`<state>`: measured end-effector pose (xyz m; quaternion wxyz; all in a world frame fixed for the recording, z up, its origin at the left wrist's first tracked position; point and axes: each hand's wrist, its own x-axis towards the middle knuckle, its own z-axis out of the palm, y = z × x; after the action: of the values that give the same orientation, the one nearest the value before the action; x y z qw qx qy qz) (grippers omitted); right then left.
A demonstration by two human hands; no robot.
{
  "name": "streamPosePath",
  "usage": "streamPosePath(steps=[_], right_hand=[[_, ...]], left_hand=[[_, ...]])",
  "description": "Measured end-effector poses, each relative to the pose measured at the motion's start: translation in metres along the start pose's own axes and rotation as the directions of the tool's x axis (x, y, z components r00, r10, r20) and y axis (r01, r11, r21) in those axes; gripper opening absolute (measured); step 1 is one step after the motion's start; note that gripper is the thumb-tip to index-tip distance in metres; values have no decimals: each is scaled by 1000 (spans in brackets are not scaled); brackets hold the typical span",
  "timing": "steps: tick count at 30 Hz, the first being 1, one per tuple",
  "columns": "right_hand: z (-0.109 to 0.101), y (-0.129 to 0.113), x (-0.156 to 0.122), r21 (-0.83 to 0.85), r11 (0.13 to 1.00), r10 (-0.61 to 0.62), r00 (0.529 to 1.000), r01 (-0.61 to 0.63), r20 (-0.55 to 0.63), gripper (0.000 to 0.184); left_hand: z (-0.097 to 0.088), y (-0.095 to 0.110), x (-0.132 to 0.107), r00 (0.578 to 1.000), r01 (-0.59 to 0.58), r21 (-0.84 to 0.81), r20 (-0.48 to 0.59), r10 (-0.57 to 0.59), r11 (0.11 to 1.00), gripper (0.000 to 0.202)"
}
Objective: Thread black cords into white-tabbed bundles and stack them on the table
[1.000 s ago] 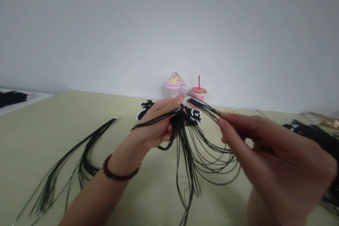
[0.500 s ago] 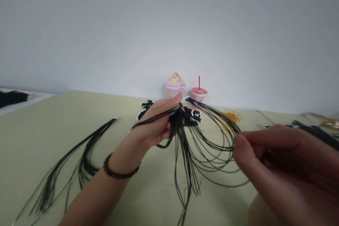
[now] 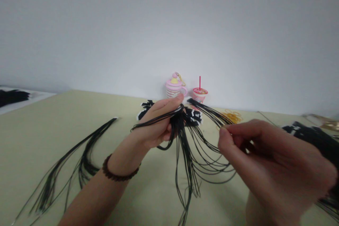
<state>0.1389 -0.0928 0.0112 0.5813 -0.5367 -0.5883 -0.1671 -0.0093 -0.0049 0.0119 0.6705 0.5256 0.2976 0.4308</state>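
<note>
In the middle of the head view, my left hand is closed around a bundle of thin black wires. Part of the bundle loops over the fingers, and long strands hang down toward the table. My right hand pinches several strands of wire between thumb and forefinger. Their pale-tipped end points up and left, close to my left fingertips. From the pinch, the strands sag in curves back toward the bundle. Whether they are joined to it inside the left hand is hidden.
Another bunch of black wires lies on the table at left. Black pieces with white ends sit behind my left hand. A pink toy mug, a toy drink cup and yellow rubber bands stand or lie farther back. More black wires are at right.
My right hand has moved left, closer to the left hand, and holds the strands nearer their pale end. The wire loops have drawn in. My left hand has hardly moved.
</note>
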Motion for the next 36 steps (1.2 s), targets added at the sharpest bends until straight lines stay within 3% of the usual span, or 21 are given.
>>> streamPosePath(steps=[7, 11, 14, 22, 36], right_hand=[[0, 2, 4, -57, 994, -96, 995, 97, 18, 19], [-3, 5, 4, -102, 968, -223, 972, 230, 75, 16], [-6, 5, 4, -112, 958, -251, 962, 263, 109, 14], [-3, -2, 0, -97, 976, -190, 981, 194, 46, 18], [-1, -4, -1, -90, 980, -173, 983, 178, 61, 18]], left_hand=[[-4, -5, 2, 999, -38, 18, 10, 37, 999, 40], [-2, -3, 1, 1000, -23, 30, 6, 23, 999, 41], [0, 0, -1, 1000, -26, 40, -13, 27, 999, 40], [0, 0, -3, 996, -87, 75, -15, 88, 993, 40], [0, 1, -4, 996, -87, 84, -2, 87, 993, 42]])
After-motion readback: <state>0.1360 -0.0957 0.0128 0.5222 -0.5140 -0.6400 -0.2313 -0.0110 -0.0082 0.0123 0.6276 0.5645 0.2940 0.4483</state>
